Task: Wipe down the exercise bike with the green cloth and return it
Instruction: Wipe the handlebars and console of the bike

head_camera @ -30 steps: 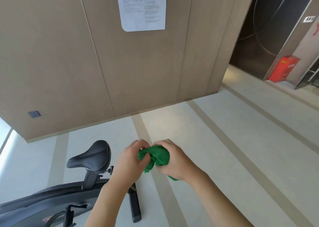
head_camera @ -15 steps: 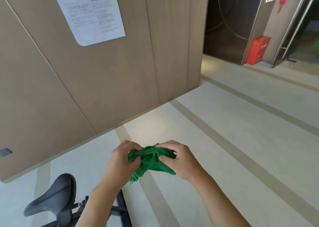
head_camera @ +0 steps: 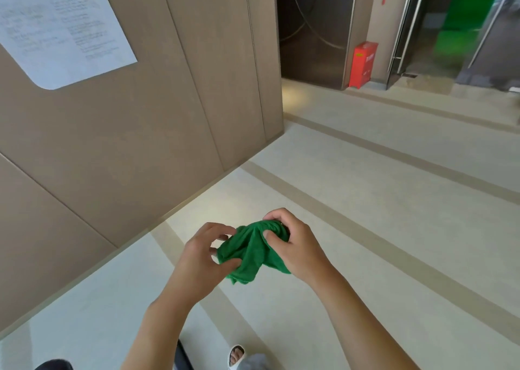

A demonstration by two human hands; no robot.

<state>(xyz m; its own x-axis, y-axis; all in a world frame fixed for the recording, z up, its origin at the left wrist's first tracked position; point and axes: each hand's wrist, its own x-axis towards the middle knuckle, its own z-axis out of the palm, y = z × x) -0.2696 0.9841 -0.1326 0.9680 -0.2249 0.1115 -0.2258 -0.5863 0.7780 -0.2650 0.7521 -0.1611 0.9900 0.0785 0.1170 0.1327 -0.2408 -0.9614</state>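
Observation:
A crumpled green cloth hangs between both hands in front of me, above the floor. My left hand pinches its left side with thumb and curled fingers. My right hand grips its upper right part, fingers curled over the bunched fabric. Of the exercise bike only the tip of the black saddle at the bottom left edge and a black base bar behind my left forearm show.
A wood-panelled wall with a white paper notice stands on the left. Pale floor with tan stripes stretches right. A red box stands by a dark recess and glass doors at the back. My foot in a white slipper shows at the bottom.
The view has swung right, so the bike has slid almost out at the bottom left. Both hands keep working the cloth, which hangs looser now.

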